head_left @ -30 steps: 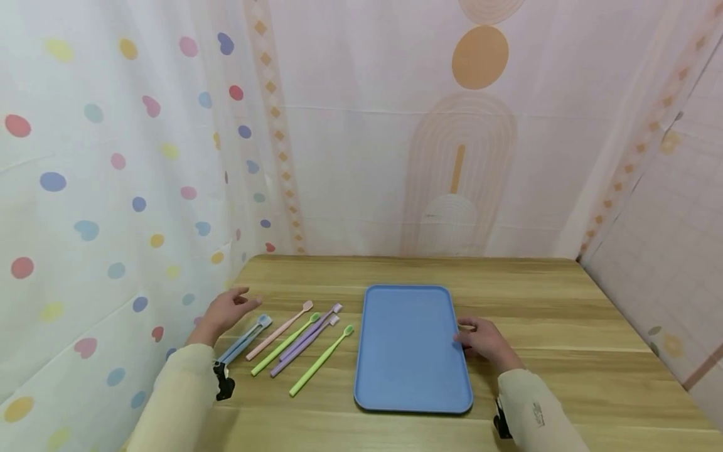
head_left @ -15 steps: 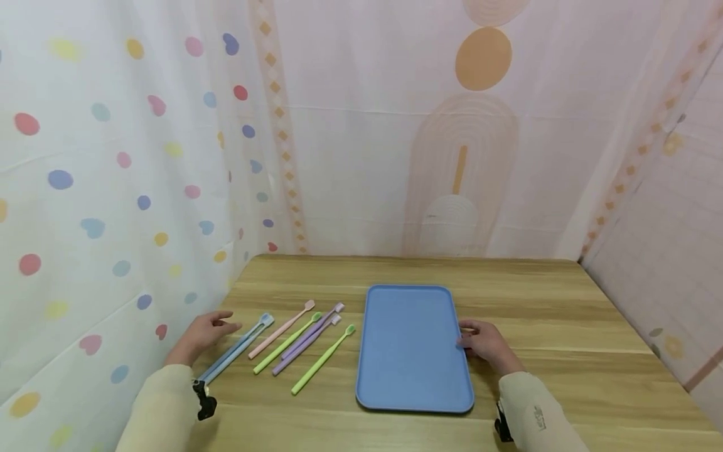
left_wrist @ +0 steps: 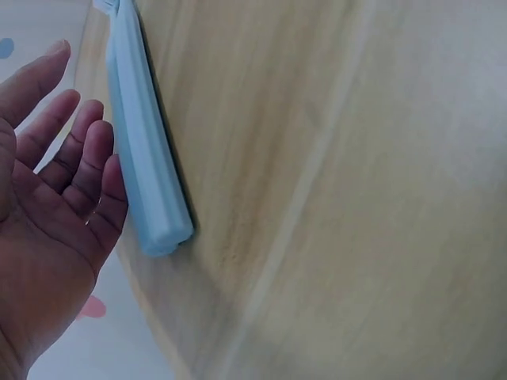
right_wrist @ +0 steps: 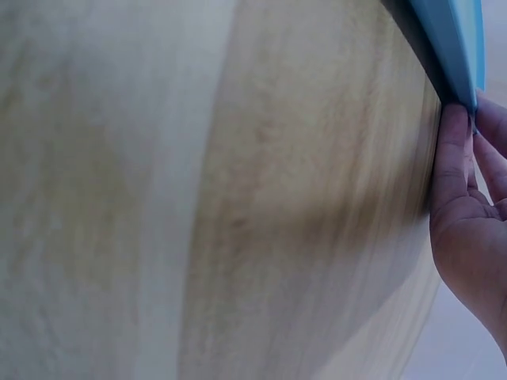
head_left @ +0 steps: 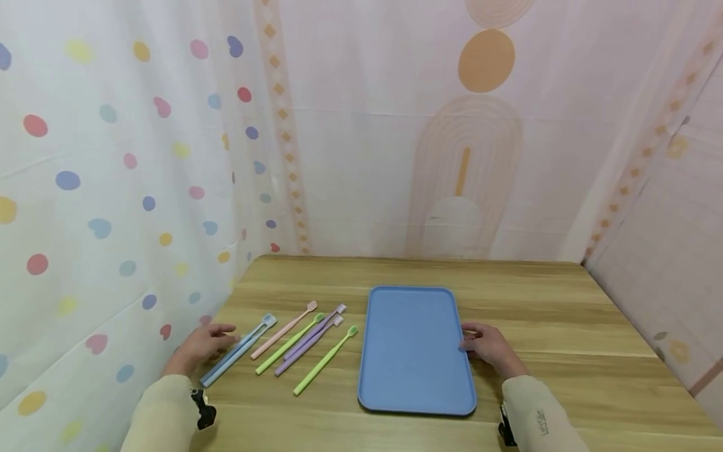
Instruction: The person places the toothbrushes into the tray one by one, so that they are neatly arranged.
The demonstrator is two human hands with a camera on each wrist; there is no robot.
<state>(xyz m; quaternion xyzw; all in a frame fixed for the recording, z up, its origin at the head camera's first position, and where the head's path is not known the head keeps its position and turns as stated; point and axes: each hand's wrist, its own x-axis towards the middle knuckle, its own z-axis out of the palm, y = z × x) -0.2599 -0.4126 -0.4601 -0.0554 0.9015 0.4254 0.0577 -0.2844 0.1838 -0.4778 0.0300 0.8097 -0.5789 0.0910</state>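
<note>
My left hand (head_left: 200, 346) is beside two blue toothbrushes (head_left: 236, 354) at the table's left. In the left wrist view, that hand (left_wrist: 59, 214) has loosely bent fingers, palm facing the handles (left_wrist: 150, 142), and its little finger is against or very close to them. A blue tray (head_left: 417, 351) lies flat at the centre. At its right rim, my right hand (head_left: 492, 350) holds the edge. From the right wrist, thumb and fingers of the hand (right_wrist: 471, 214) meet at the tray's edge (right_wrist: 447, 39); their exact hold is partly hidden.
Between the blue brushes and the tray lie a pink toothbrush (head_left: 284, 330), two purple ones (head_left: 309, 342) and two green ones, one of them nearest the tray (head_left: 324, 362). Patterned curtains (head_left: 361, 157) rise behind the wooden table (head_left: 565, 326) and on its left.
My left hand has moved down and left from near the blue brush heads to beside their handles, then slightly closer to them. My right hand has stayed at the tray's rim.
</note>
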